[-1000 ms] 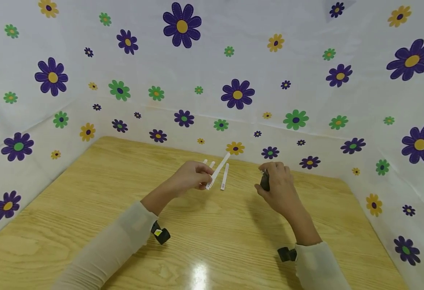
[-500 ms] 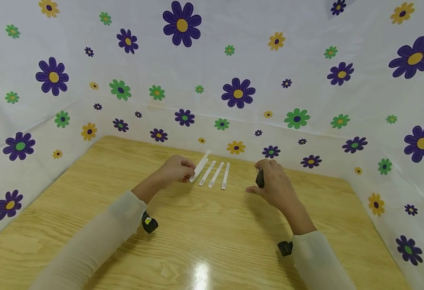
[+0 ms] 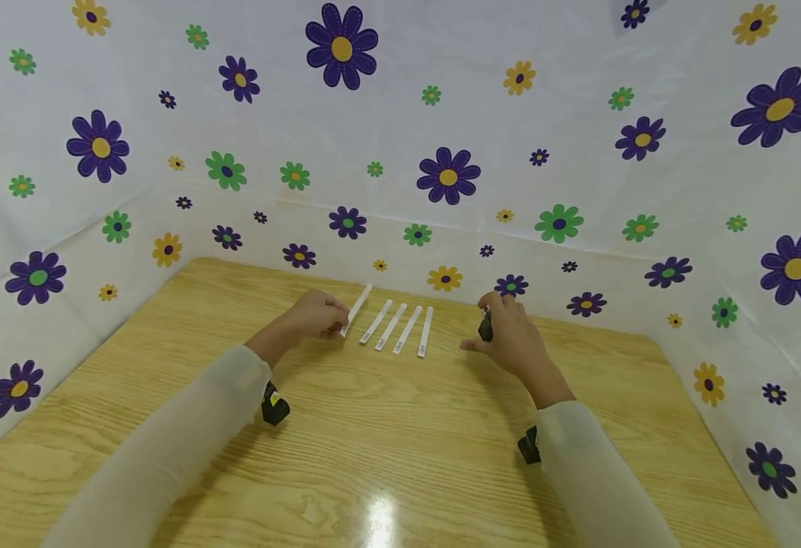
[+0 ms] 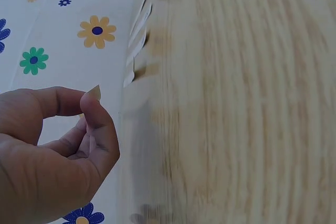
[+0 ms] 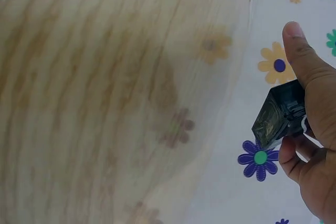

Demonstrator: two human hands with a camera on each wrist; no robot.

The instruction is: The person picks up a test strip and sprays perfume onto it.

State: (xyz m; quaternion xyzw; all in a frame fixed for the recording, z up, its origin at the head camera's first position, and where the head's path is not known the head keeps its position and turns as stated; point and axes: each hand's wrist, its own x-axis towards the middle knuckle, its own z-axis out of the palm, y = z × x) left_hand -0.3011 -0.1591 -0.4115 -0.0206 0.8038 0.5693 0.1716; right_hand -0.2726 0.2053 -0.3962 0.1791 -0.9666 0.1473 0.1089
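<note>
My left hand (image 3: pixel 314 315) pinches a slim white paper strip (image 3: pixel 359 304) near its lower end, at the left of a row of similar white strips (image 3: pixel 389 327). The strips have small dark print at their near ends. In the left wrist view, thumb and forefinger of the left hand (image 4: pixel 68 148) meet at the tips; the held strip does not show clearly there. On the right, my right hand (image 3: pixel 510 335) holds a small dark glass bottle (image 5: pixel 281 114) with a faceted bottom. The fingers curl round its top, and the thumb sticks out straight.
The wood-grain table (image 3: pixel 345 426) reaches back to a white cloth wall (image 3: pixel 263 137) printed with flowers. Cloth also rises at the left and right sides. Black wrist cameras (image 3: pixel 275 405) sit under both cuffs.
My left hand has moved left with the pinched strip, from across the other strips to the left end of their row. The right hand has shifted slightly left and away, still holding the bottle.
</note>
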